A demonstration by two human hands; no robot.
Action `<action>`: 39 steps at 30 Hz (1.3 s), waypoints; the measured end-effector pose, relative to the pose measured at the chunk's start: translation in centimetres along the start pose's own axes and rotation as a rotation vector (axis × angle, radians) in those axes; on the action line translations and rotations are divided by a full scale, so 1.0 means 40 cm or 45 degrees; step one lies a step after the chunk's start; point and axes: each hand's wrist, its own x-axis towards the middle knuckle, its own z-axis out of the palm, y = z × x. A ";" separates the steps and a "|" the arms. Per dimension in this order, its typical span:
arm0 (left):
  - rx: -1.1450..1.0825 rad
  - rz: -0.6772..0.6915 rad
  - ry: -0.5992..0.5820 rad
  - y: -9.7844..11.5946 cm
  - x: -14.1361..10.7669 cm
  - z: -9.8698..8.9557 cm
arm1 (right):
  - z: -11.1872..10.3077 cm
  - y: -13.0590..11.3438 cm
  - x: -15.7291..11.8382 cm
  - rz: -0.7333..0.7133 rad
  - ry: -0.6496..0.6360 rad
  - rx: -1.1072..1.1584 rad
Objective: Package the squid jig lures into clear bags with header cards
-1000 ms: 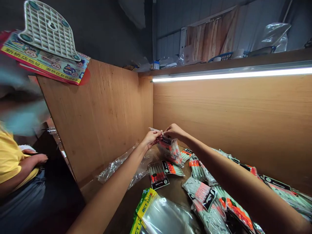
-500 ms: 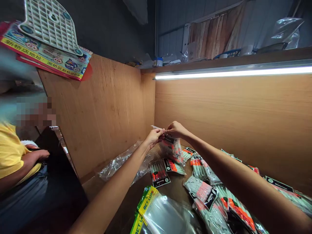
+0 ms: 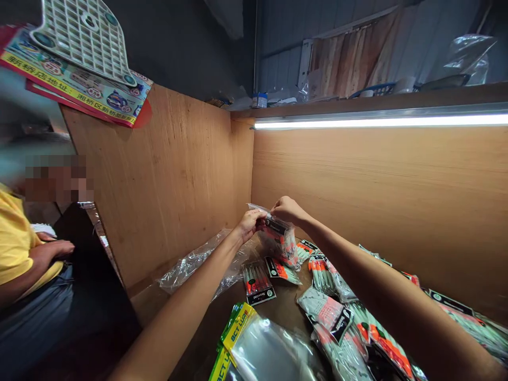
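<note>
A clear plastic bag (image 3: 281, 244) stands upright at the back of the table, filled with packs of soft fishing lures. My left hand (image 3: 250, 223) pinches its top edge on the left. At the right end of the same edge, my right hand (image 3: 289, 208) is closed on the bag, its fingertips partly hidden. Just below lie two loose lure packs with black header cards, one pack (image 3: 257, 280) face up and a smaller pack (image 3: 282, 270) beside it.
More lure packs (image 3: 337, 323) are heaped under my right forearm. Empty yellow-headed bags (image 3: 273, 344) lie in front, and a crumpled clear sheet (image 3: 190, 267) is by the left partition (image 3: 170, 174). A person in a yellow shirt (image 3: 16, 238) sits beyond it.
My hands have drawn slightly apart along the bag's top edge, and more of the black header inside shows. The bag stays in place.
</note>
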 end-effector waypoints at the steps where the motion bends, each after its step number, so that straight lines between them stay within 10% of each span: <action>1: -0.005 0.007 0.004 -0.001 -0.002 0.002 | -0.007 0.000 0.002 0.005 -0.004 -0.024; 17: 0.208 -0.046 0.119 0.025 0.008 0.006 | -0.120 0.096 0.029 0.260 0.315 -0.679; 27: 0.590 -0.065 0.280 0.016 0.023 -0.004 | -0.114 0.109 0.024 0.244 0.315 -0.689; 39: 0.848 0.017 0.132 0.082 0.046 -0.060 | -0.137 0.098 0.009 0.143 0.295 -0.621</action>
